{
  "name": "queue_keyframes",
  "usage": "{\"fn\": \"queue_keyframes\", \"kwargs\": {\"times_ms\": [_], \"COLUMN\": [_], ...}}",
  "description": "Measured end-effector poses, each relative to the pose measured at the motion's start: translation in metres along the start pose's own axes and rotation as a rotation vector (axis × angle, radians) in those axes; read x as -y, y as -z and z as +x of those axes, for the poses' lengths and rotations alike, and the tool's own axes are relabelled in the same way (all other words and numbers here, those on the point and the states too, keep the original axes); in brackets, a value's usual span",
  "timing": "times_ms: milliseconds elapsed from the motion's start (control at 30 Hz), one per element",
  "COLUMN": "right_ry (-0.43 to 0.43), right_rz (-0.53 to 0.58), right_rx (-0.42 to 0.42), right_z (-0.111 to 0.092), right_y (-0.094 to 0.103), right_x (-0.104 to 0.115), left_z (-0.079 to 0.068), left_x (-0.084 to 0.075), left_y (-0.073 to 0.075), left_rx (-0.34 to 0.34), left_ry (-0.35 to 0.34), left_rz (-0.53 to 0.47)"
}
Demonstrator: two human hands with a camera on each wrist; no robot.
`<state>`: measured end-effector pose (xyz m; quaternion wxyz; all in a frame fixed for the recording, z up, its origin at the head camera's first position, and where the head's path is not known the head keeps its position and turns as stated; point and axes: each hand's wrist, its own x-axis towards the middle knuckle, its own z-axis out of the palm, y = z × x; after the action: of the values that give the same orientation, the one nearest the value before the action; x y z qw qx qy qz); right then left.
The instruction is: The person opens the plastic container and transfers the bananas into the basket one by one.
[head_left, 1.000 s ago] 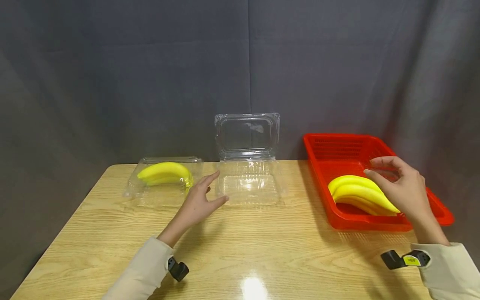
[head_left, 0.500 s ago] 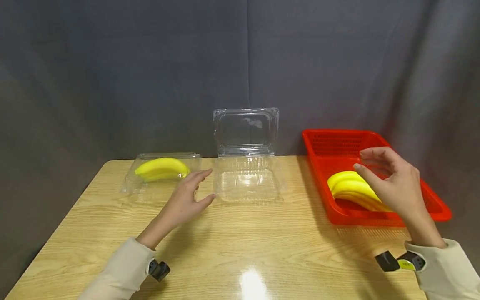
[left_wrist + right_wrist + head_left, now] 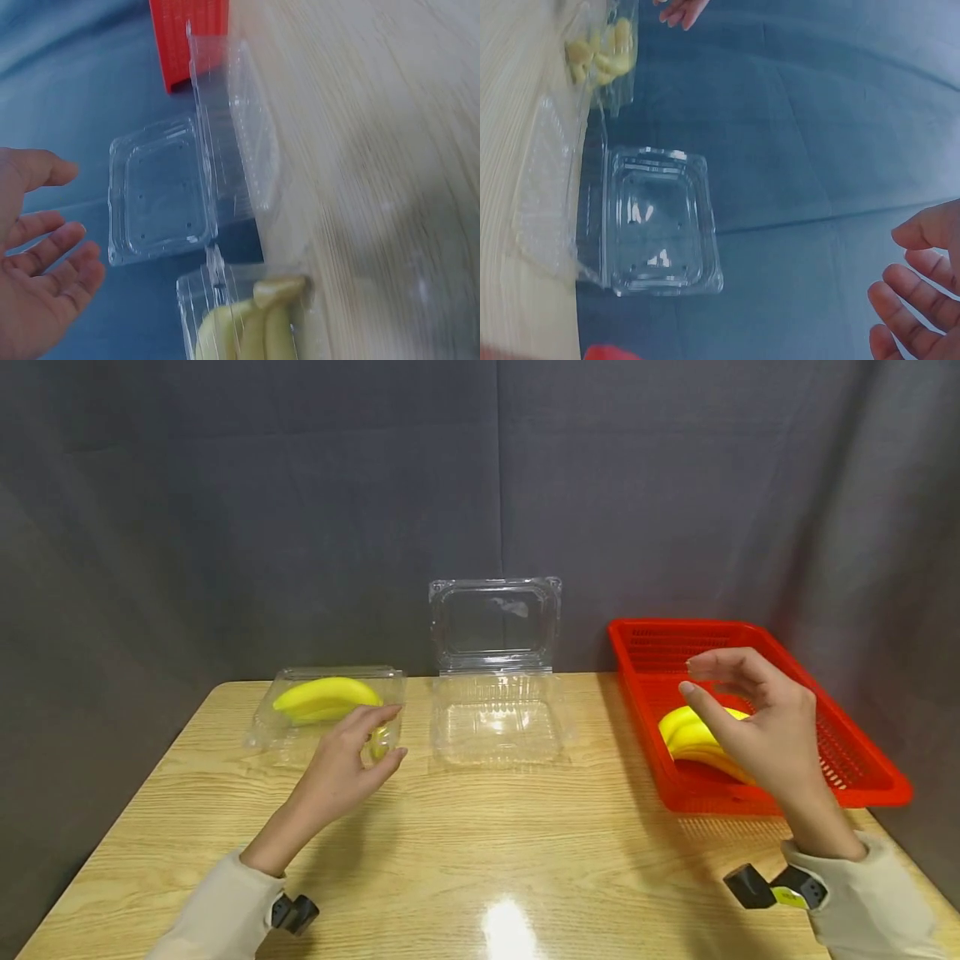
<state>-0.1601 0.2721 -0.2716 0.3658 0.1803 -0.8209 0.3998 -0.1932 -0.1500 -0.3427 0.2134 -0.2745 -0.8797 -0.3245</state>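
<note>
My left hand (image 3: 337, 772) hovers over the table by the front right corner of a shut clear plastic clamshell box (image 3: 285, 747), thumb and fingers apart, with nothing held. Inside that box lies a bunch of yellow bananas (image 3: 322, 697), partly hidden by this hand; the left wrist view shows several bananas (image 3: 255, 330) joined at the stem. A second clear clamshell box (image 3: 495, 735) stands open in the middle, its lid (image 3: 495, 622) upright at the back. My right hand (image 3: 772, 727) is raised above the red basket (image 3: 652, 760), fingers loosely curved, holding nothing. Yellow bananas (image 3: 701, 743) in the basket are partly behind it.
Both boxes and the basket stand along the far side of the wooden table (image 3: 480, 843). A grey curtain (image 3: 375, 527) hangs right behind them. The basket's raised rim surrounds its bananas.
My left hand has drawn back to the left, away from the open box. My right hand has moved left over the basket. The bananas and boxes stay where they were.
</note>
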Motion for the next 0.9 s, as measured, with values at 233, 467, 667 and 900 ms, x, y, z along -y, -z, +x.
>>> {"fn": "queue_keyframes", "kwargs": {"times_ms": [233, 467, 667, 900], "right_ry": [0.095, 0.164, 0.206, 0.23], "right_rz": [-0.028, -0.027, -0.002, 0.031], "right_rx": [0.013, 0.014, 0.004, 0.018], "right_z": [0.004, 0.007, 0.01, 0.012], "right_y": [-0.013, -0.029, -0.043, -0.056], "right_x": [0.013, 0.024, 0.032, 0.037], "left_z": [-0.006, -0.011, -0.012, -0.017], "left_x": [0.006, 0.007, 0.009, 0.012], "left_y": [0.01, 0.02, 0.026, 0.032], "left_rx": [-0.056, -0.095, -0.138, -0.16], "left_ry": [-0.013, -0.053, -0.093, -0.105], "left_rz": [0.041, 0.079, 0.103, 0.147]}}
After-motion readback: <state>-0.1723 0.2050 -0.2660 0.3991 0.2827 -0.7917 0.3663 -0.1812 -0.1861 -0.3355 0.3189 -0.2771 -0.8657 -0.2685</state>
